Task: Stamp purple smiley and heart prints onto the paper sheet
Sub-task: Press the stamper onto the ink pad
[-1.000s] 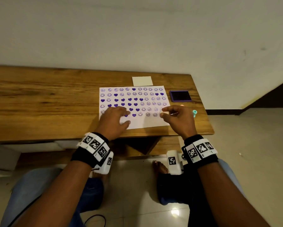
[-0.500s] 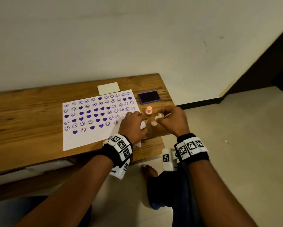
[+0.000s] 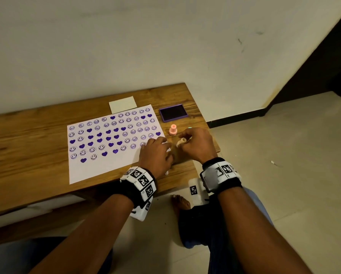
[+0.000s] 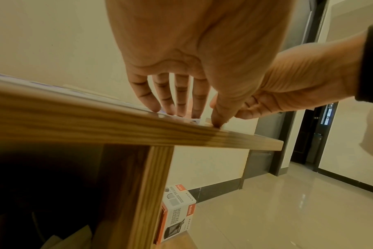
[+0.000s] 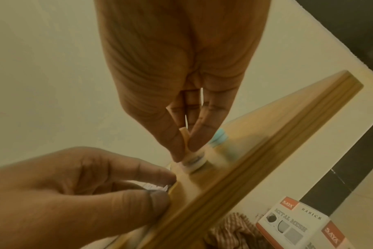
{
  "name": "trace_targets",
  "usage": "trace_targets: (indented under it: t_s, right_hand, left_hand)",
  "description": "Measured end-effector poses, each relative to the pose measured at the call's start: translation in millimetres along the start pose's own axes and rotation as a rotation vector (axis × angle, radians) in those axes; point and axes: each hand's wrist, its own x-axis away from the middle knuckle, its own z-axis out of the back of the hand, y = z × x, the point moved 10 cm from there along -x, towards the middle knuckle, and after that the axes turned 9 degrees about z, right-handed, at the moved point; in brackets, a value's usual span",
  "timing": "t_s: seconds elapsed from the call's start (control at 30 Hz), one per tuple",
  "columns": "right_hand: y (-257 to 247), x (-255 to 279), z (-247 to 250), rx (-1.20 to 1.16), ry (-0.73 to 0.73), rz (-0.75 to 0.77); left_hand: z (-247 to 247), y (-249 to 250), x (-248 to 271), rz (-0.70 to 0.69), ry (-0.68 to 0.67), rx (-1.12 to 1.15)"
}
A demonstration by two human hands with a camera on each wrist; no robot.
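Note:
The white paper sheet [image 3: 110,139] lies on the wooden table [image 3: 27,135], covered with rows of purple smileys and hearts. My left hand [image 3: 155,153] rests on the sheet's right edge with straight fingers [image 4: 155,106] and thumb touching down. My right hand [image 3: 197,145] pinches a small cream stamp [image 3: 180,142] between thumb and fingers just above the bare wood right of the sheet; its round face [image 5: 192,160] is tilted towards the left hand. A pink stamp [image 3: 173,130] stands upright just behind, in front of the open purple ink pad [image 3: 173,112].
A teal stamp [image 5: 220,136] stands behind my right hand near the table's right end. A small white card [image 3: 122,104] lies behind the sheet. On the floor under the table are a cardboard box [image 5: 298,224], a checked cloth [image 5: 234,230] and a bare foot [image 3: 180,202].
My left hand slid from the sheet's lower middle to its right edge. My right hand left the sheet for the wood beside the pink stamp. The head view swung right.

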Motion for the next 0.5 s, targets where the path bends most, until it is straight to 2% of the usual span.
trace_targets:
  t_s: [0.33, 0.5]
  right_hand:
    - [-7.4, -3.3, -10.8, 0.054, -0.003, 0.036]
    - [-2.3, -3.3, -11.6, 0.033, 0.023, 0.009]
  left_hand:
    - [-1.5, -1.6, 5.9, -0.022, -0.004, 0.011]
    - [1.5, -1.1, 7.8, -0.024, 0.027, 0.042]
